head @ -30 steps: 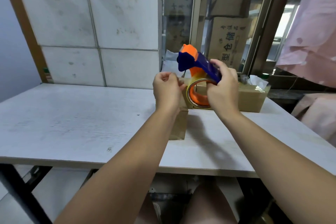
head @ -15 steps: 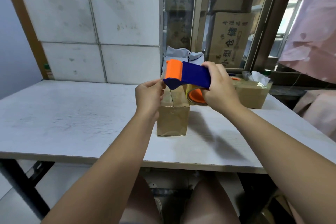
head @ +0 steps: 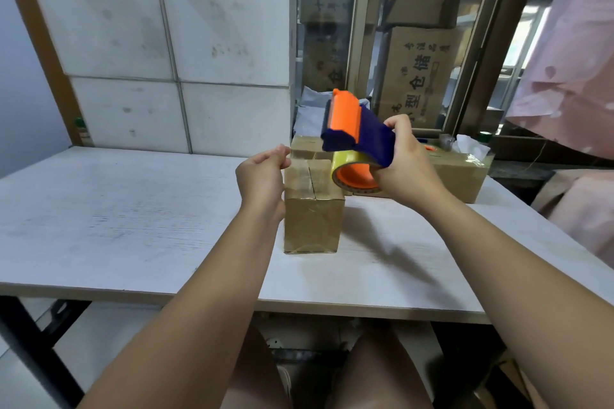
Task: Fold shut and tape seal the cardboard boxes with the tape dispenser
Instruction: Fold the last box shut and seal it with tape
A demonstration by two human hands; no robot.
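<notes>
A small cardboard box (head: 312, 222) stands on the white table (head: 133, 209), its top flaps folded shut with a seam down the middle. My right hand (head: 405, 166) grips the blue and orange tape dispenser (head: 358, 129) just above the box's right top edge, its tape roll (head: 352, 173) hanging below. My left hand (head: 262, 176) hovers at the box's left top edge, fingertips pinched on the clear tape end (head: 294, 164), which stretches across the top towards the roll.
A second small box (head: 304, 146) sits behind the first. A long taped box (head: 461, 176) with white tissue (head: 470, 146) lies at the right rear. White stacked boxes (head: 172, 60) line the back left. Pink cloth (head: 571, 60) hangs at the right.
My hands have drawn apart: the left moved left and down with the tape end, the right tilted the dispenser's orange end up. The box top now shows between them.
</notes>
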